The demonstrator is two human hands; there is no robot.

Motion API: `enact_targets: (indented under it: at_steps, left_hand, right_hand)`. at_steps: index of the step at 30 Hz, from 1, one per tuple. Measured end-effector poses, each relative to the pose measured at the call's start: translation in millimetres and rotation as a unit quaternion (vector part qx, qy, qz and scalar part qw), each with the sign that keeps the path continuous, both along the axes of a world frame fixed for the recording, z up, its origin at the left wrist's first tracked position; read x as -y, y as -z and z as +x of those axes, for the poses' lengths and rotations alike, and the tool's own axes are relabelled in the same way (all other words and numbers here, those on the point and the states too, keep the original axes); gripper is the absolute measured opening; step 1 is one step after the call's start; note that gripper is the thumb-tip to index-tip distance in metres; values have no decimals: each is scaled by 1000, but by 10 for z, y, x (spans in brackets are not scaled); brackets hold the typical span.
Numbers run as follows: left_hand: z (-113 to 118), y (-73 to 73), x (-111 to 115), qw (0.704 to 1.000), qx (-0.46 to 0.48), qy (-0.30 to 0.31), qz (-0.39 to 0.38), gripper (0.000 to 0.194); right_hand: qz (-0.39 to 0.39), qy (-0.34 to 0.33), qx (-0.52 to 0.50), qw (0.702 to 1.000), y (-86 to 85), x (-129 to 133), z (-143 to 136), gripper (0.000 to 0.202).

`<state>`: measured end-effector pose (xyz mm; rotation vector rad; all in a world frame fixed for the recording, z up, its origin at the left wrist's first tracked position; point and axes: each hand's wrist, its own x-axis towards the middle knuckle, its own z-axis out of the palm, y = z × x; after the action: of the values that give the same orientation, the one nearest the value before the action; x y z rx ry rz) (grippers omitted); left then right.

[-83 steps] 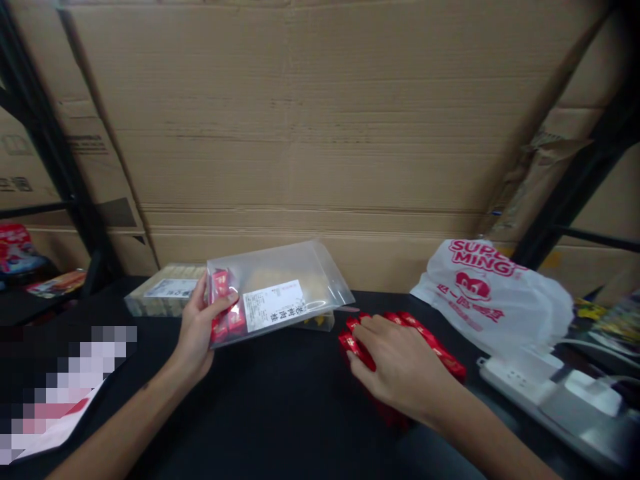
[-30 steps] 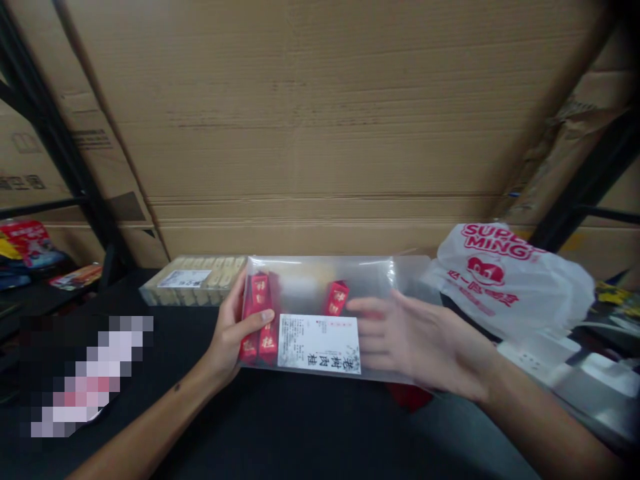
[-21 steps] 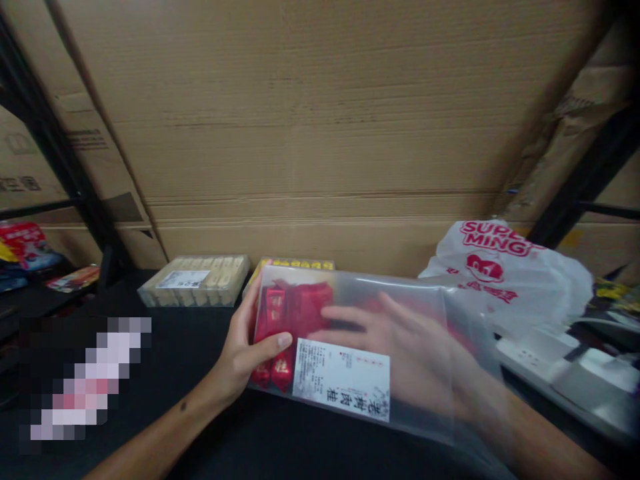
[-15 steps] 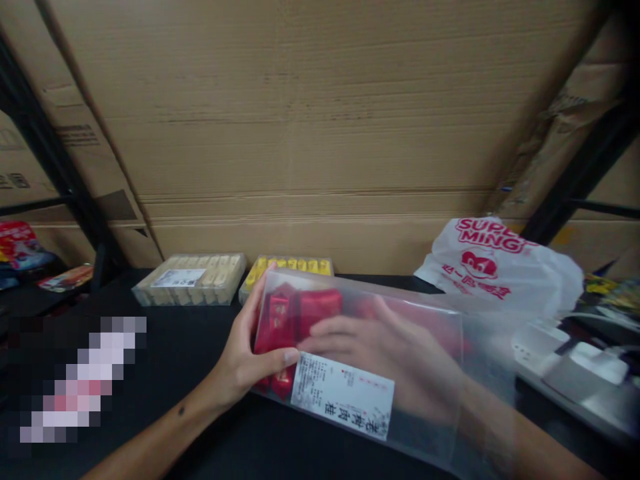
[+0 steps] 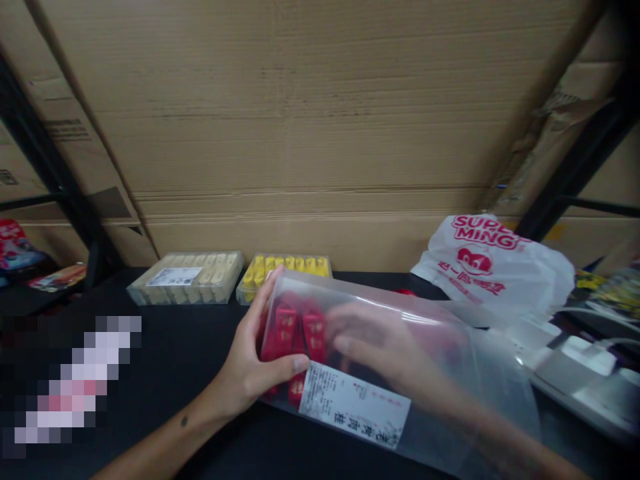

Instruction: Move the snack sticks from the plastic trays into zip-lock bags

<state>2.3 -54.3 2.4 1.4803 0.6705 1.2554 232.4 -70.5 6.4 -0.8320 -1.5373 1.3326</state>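
My left hand [image 5: 253, 350] is closed around the left end of a clear plastic box [image 5: 440, 407], its thumb on the near face beside a white label [image 5: 355, 407]. The box is tilted, its right side reaching toward me. Two red foil packets [image 5: 300, 333] stand side by side in its left end, with more red below them. My right hand [image 5: 385, 347] is inside the box, seen hazily through the plastic. Its fingers reach to the right-hand packet, thumb apart, with nothing visible between them. Blurred red shapes [image 5: 435, 333] show through the box farther right; whether they lie inside or behind, I cannot tell.
On the black table at the back stand a clear box of cream packets [image 5: 187, 280] and a clear box of yellow packets [image 5: 287, 267]. A white plastic bag [image 5: 490, 267] lies at the right, behind a power strip [image 5: 575, 367] with plugs. Cardboard [image 5: 300, 133] walls the back.
The red packet that lay sideways beside the first now stands upright against it. My right hand has bent its fingers and drawn its thumb closer. The box has shifted slightly right.
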Motion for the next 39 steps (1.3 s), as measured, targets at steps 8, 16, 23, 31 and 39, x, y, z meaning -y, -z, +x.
enact_targets:
  at_steps: [8, 16, 23, 31, 39]
  left_hand:
    - [-57, -51, -78, 998, 35, -47, -21, 106]
    - [-311, -183, -395, 970, 128, -194, -65, 73]
    - [-350, -152, -511, 952, 156, -244, -98, 55]
    - [-309, -189, -441, 954, 164, -243, -57, 84]
    - [-270, -137, -393, 967, 153, -186, -84, 85]
  right_hand:
    - [-109, -202, -141, 963, -19, -66, 89, 42]
    - [56, 260, -109, 958, -118, -310, 484, 7]
    - [314, 160, 473, 808, -52, -269, 412, 25]
    - [323, 284, 215, 877, -93, -167, 465, 15]
    - [202, 472, -85, 854, -154, -411, 677, 25]
